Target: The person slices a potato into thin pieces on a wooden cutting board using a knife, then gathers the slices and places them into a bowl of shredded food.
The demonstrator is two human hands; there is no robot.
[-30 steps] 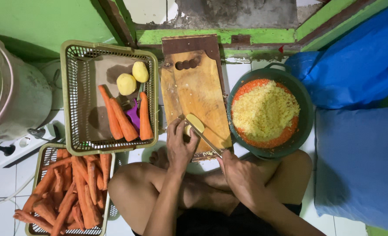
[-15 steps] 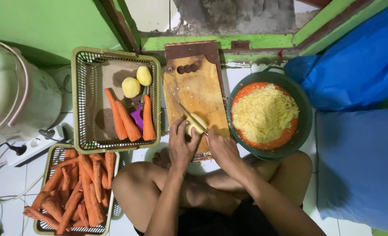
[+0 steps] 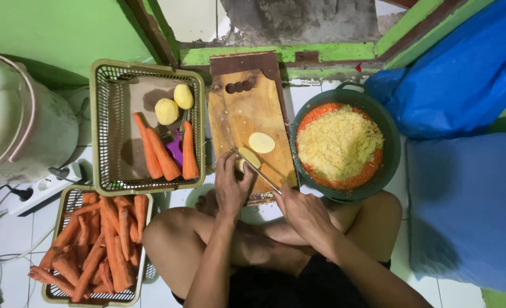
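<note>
Head view: a person sat cross-legged on the tiled floor, both hands at the near edge of a wooden cutting board (image 3: 252, 108).
Left hand (image 3: 232, 185): fingers curled down over a peeled potato piece (image 3: 245, 158), pinning it to the board near that near edge.
Right hand (image 3: 302, 210): closed around the handle of a knife (image 3: 260, 173) — the blade ran across the board and met the potato piece beside the left fingers.
Slice: one pale oval potato slice (image 3: 261, 142) lay flat on the board just beyond the held piece, apart from it.
Right of the board: a dark green bowl (image 3: 391, 149), heaped with fine yellow shreds over orange ones, just beside the board's right edge.
Left of the board: a green basket (image 3: 106, 128) held two whole potatoes (image 3: 174, 104), three carrots (image 3: 164, 151) and a purple peeler (image 3: 175, 148).
Near-left: a second basket (image 3: 56, 228) — piled with peeled carrots.
</note>
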